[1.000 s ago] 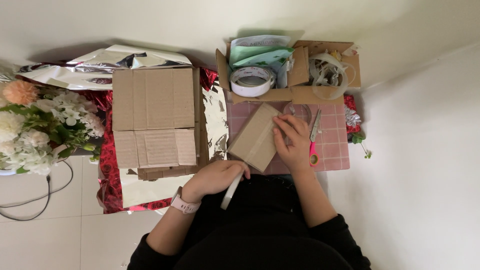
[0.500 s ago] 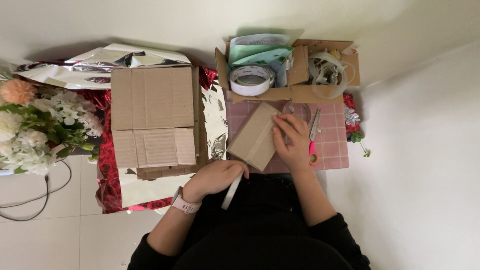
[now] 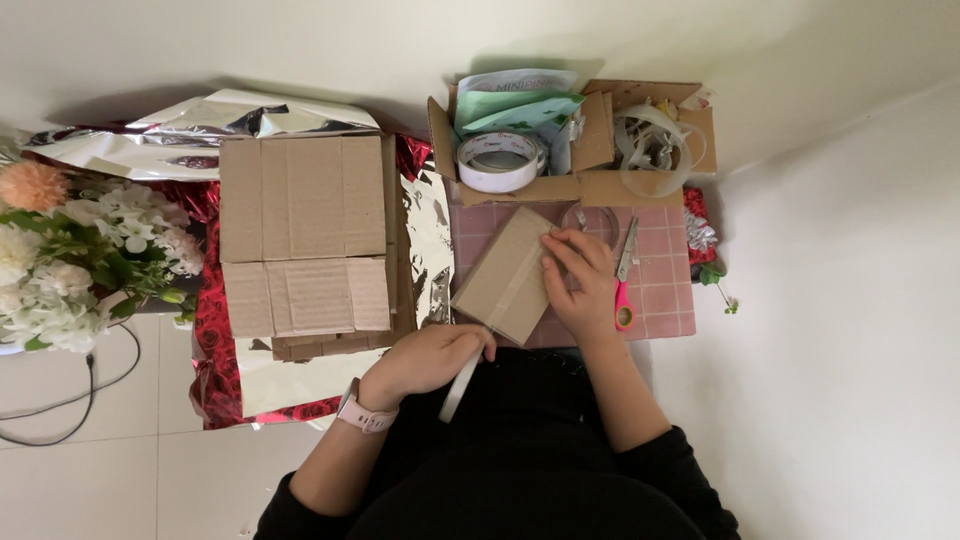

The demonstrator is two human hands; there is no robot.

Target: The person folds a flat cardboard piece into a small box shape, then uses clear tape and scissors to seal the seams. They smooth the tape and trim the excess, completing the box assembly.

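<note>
An open cardboard box [image 3: 600,185] sits at twelve o'clock from the hands, holding a wide roll of white tape [image 3: 500,160], some green and white packets [image 3: 520,105] and a tangle of clear strip [image 3: 650,145]. At nine to ten o'clock lies a flattened carton [image 3: 300,235] on red and silver foil wrap [image 3: 215,375], with a bunch of white and peach flowers [image 3: 70,260] further out at nine. Scissors with pink handles [image 3: 625,285] lie on the pink tiled mat [image 3: 665,300] at three o'clock, just beside the right hand [image 3: 585,285]. That hand is spread flat, fingers released and pressing down on the small cardboard piece [image 3: 505,275], which rests tilted on the mat (its right edge is hidden under the fingers). The left hand [image 3: 430,360], at seven o'clock from the piece, is curled round a white strip of tape [image 3: 460,385] that runs from its fingertips down toward the dark lap; the hand covers the piece's near corner, so whether the strip touches the cardboard cannot be told.
</note>
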